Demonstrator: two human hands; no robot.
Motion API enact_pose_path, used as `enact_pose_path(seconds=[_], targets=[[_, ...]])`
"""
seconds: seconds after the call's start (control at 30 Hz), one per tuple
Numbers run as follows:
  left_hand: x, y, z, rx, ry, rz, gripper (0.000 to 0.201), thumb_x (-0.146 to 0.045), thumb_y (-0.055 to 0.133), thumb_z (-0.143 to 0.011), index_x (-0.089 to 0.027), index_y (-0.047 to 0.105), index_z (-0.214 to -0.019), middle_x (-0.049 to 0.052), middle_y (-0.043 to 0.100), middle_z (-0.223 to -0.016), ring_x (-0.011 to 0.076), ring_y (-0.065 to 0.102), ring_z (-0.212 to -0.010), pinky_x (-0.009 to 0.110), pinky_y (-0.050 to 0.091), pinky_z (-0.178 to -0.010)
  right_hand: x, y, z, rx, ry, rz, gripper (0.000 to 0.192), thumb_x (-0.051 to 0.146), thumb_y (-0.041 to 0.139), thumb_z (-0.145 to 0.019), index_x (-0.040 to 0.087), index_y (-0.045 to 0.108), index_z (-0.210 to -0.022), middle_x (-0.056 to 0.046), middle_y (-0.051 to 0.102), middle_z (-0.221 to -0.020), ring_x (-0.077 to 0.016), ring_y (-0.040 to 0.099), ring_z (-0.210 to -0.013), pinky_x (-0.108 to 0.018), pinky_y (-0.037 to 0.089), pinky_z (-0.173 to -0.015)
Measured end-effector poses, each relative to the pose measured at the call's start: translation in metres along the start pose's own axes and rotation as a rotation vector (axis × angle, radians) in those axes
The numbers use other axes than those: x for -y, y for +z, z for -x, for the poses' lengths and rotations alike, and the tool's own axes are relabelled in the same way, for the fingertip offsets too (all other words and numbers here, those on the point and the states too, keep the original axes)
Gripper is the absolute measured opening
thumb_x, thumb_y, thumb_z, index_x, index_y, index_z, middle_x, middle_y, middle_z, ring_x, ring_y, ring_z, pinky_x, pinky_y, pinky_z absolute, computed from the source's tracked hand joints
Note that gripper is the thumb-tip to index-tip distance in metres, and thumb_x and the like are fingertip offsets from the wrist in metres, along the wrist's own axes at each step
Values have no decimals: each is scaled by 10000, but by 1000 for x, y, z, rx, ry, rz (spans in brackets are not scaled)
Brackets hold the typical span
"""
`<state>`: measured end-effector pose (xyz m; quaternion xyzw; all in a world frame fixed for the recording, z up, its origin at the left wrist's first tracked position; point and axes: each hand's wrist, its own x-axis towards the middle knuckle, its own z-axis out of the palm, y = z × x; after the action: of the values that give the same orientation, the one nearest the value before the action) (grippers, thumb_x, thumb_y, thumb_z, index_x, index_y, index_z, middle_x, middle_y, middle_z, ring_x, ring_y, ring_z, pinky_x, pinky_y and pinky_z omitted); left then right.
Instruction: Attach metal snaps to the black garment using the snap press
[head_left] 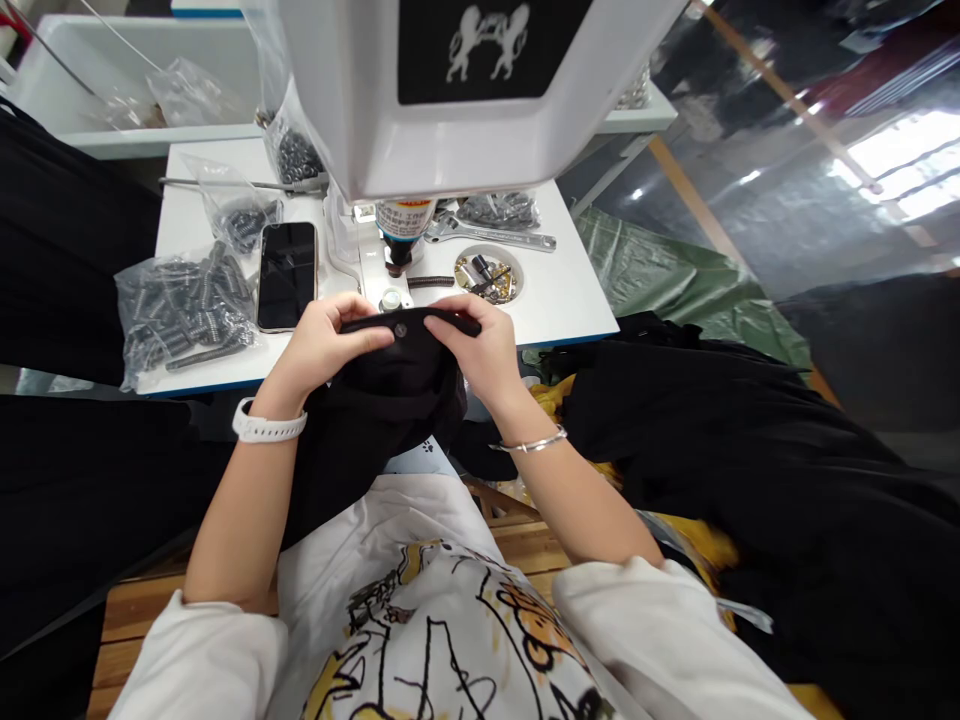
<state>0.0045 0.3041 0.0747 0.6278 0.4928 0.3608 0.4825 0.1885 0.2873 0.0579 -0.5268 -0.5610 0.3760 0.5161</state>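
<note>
A black garment (405,375) hangs from my two hands at the front edge of the white table, its top edge stretched level between them. A round metal snap button (400,330) shows near the middle of that edge. My left hand (330,335) pinches the cloth left of the button, thumb in front. On the other side, my right hand (480,345) is closed on the same edge. Just behind the cloth is the lower die (391,299) of a white button press machine (367,150), under its dark upper tip (398,262). Fingers behind the cloth are partly hidden.
A phone (287,275) and a bag of dark springs (187,305) lie on the table at left. To the right are an adjustable wrench (495,233) and a round recess of small metal parts (487,275). Piles of black cloth (720,430) flank me.
</note>
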Motion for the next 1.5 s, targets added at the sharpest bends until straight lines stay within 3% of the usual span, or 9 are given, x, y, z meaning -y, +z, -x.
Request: enact_pose_path(seconds=[0.1,0.23,0.33,0.53,0.9,1.07,1.2,1.33,1.5], targets=[[-7,1,31,58,210,-345,119,-298,646,-680,-185,630,-713,8,582,-658,126,511,-624,240,387,-574,5,-16,23,98,-292,147,44,199,653,-695,198,622,-726,5,650,-734,-126,606,-690,-263,513,-639],[-1,11,72,-273,715,-735,153,-167,526,-740,-228,616,-632,0,512,-507,111,452,-482,261,327,-464,6,-30,58,93,-775,188,181,49,576,-719,226,597,-752,6,670,-789,-126,648,-758,-234,556,-627],[1,18,92,-303,919,-790,155,-142,530,-724,-238,588,-616,-11,469,-462,108,429,-437,263,291,-419,8,-33,78,78,-879,205,189,23,581,-705,209,576,-741,-5,669,-797,-154,656,-825,-240,584,-636],[-7,23,107,-272,1009,-707,186,-79,565,-673,-232,523,-578,-33,454,-485,96,417,-456,250,291,-422,19,-38,96,75,-921,270,170,22,569,-719,181,536,-670,-9,653,-717,-156,668,-754,-217,592,-600],[33,23,141,-200,354,-711,252,-105,518,-730,-228,635,-916,55,549,-891,176,527,-854,319,464,-726,7,-31,146,109,-895,203,158,45,551,-728,171,516,-639,-16,635,-694,-166,662,-772,-233,595,-608],[42,24,158,-110,323,-534,385,-14,400,-754,-236,632,-967,20,610,-994,137,576,-911,272,467,-797,-3,-23,169,182,-908,188,158,42,560,-711,149,498,-613,-17,625,-677,-163,647,-709,-235,573,-578],[45,34,169,-315,297,-497,322,-52,435,-767,-236,642,-932,7,618,-964,134,572,-901,266,451,-804,-11,-18,185,209,-889,171,132,29,579,-684,136,522,-632,-26,615,-699,-162,614,-708,-257,550,-586],[45,45,188,-647,-94,-175,153,-153,618,-706,-191,566,-845,-15,557,-753,93,542,-682,210,439,-630,-17,-4,204,194,-767,178,119,42,582,-685,149,550,-727,-36,610,-741,-145,541,-703,-259,500,-549],[48,58,217,-112,-613,552,348,-467,619,-708,-148,596,-845,33,630,-704,127,574,-608,250,468,-596,-16,26,220,331,-565,151,148,20,531,-714,164,506,-692,-15,606,-764,-101,488,-663,-230,447,-569]])
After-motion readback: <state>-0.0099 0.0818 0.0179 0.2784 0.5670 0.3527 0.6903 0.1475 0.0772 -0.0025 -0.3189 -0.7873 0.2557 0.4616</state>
